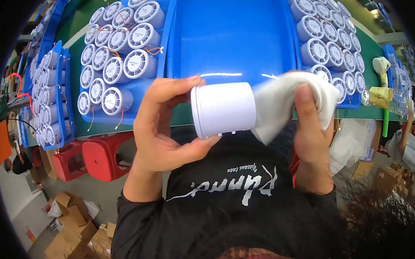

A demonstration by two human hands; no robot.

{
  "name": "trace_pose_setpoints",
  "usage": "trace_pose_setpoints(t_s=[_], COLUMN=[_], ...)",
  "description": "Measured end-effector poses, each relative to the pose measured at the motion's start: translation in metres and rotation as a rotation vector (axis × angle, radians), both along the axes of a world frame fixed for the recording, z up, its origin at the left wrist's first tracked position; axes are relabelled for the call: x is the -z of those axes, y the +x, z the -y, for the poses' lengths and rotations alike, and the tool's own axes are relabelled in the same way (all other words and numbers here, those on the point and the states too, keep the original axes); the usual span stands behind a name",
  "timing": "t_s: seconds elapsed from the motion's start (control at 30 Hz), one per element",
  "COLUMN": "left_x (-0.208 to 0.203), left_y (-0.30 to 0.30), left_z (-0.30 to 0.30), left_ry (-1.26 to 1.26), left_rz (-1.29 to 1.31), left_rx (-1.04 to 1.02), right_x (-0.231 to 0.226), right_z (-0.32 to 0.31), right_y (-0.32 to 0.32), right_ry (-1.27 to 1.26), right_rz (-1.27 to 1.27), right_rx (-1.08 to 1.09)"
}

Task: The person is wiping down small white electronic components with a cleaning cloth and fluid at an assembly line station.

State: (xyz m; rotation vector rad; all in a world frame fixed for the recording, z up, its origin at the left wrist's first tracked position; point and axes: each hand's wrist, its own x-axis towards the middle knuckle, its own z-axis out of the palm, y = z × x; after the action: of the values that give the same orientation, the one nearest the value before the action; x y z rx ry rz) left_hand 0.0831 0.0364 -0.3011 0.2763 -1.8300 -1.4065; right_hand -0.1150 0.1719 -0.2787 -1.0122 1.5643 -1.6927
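My left hand (164, 123) grips a white cylindrical housing (227, 107) by its rimmed end, thumb below and fingers above. The housing lies on its side in the air, its plain end facing right, with small pegs along its lower side. In my right hand (311, 134) a white cloth (283, 100) is bunched up, the thumb pressed on it. A loose part of the cloth hangs beside the plain end of the housing; it is blurred, and I cannot tell whether they touch. Behind both hands lies a blue tray (230, 33).
Blue trays to the left and right hold several similar white housings (141, 64) with slotted round ends, some with thin orange wires. At the right stand a plastic bottle with a yellow label (380, 97) and a green-handled tool (385, 122). Red stools (105, 157) and cardboard boxes (73, 234) are on the floor.
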Motion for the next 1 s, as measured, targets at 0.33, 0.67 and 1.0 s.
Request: trace_pose_setpoints(t_s=[0.33,0.67,1.0], left_x=[-0.011,-0.019,-0.016], left_y=[-0.018,-0.021,-0.019], left_z=[-0.014,-0.014,-0.012], left_ry=[0.244,0.224,-0.2], left_rz=[0.103,0.137,0.262], left_rx=[-0.017,0.018,-0.085], right_x=[0.007,0.02,0.021], right_z=[0.008,0.006,0.007], right_y=[0.009,0.017,0.021], right_ry=[-0.221,-0.133,-0.129], right_rz=[0.171,-0.524,-0.035], right_rx=[-0.389,-0.168,-0.081])
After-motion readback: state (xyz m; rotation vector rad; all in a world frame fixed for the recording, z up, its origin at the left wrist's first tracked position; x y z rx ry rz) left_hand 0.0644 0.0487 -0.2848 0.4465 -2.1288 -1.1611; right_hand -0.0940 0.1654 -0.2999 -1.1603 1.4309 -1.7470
